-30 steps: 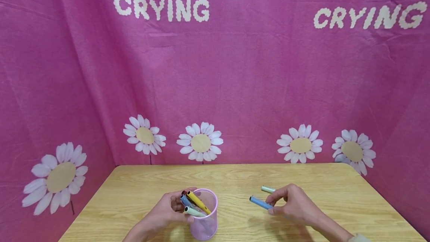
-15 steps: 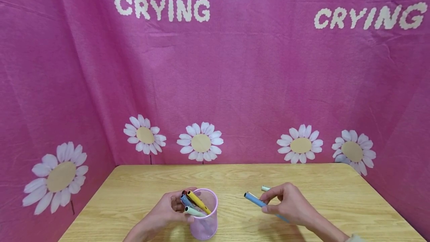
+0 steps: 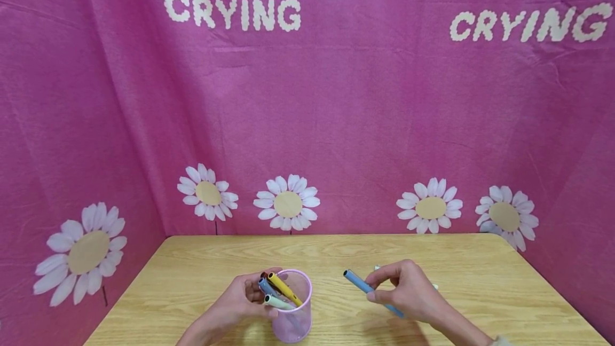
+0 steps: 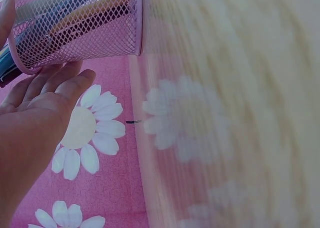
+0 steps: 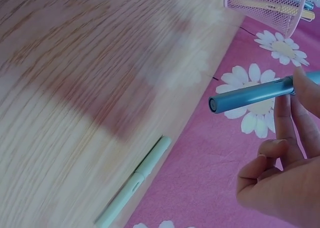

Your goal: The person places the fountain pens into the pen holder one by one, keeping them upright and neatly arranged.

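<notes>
My left hand (image 3: pixel 235 303) holds a pink mesh pen cup (image 3: pixel 292 331) near its rim, thumb on the near side and fingers on the far side. Out of the cup lean a yellow pen (image 3: pixel 285 288), a blue pen, a pale green pen (image 3: pixel 277 302) and a dark red one. To the right, my right hand (image 3: pixel 410 295) pinches another blue pen (image 5: pixel 250 96) between thumb and fingertips, raised over the table and slanted. A mint green pen (image 5: pixel 135 180) lies on the wood beyond that hand, mostly hidden by it in the head view.
The wood-grain table (image 3: pixel 216 260) reaches back to a pink cloth (image 3: pixel 346 122) printed with daisies and white letters. More of this cloth hangs along the left and right sides.
The right hand has lifted the blue pen off the table and moved it a little left toward the cup. The left hand and the cup stay put.
</notes>
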### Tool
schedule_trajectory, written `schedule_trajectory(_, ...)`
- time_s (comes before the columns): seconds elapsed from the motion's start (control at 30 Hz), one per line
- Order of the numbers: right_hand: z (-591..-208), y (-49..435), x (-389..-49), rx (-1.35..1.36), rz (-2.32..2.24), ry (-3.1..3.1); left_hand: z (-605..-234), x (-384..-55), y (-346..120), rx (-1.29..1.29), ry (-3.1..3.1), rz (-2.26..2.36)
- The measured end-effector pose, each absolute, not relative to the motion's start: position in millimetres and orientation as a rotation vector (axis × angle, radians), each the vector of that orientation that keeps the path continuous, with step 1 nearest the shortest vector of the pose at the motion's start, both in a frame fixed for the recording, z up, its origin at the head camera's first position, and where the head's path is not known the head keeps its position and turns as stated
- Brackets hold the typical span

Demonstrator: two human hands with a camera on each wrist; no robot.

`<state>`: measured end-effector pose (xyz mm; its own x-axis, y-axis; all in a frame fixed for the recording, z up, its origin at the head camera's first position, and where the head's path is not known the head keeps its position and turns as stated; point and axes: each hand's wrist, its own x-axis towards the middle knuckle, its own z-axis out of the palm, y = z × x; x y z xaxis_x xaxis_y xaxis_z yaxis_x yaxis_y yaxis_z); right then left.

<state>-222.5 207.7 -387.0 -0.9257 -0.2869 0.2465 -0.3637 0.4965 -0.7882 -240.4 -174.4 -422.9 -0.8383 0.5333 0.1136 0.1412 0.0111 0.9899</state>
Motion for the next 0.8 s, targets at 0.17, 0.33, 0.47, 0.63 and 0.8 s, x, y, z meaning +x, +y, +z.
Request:
schedule_trajectory(0.17,-386,203,-222,0.564,1.451,-2.639,-424,-241,-175,0.704,1.995,1.901)
schedule_trajectory(0.33,-384,198,-222,0.567,1.475,-2.636,-423,-241,-175,0.689,1.995,1.899)
schedule_trajectory(0.47,-382,195,-222,0.579,1.485,-2.617,-422,-241,-174,0.659,2.0,1.896)
schedule_trajectory(0.63,-379,189,-221,0.597,1.508,-2.589,-423,-242,-174,0.696,1.985,1.904)
schedule_trajectory(0.8,-376,182,-220,0.616,1.542,-2.554,-423,-241,-174,0.658,1.979,1.906)
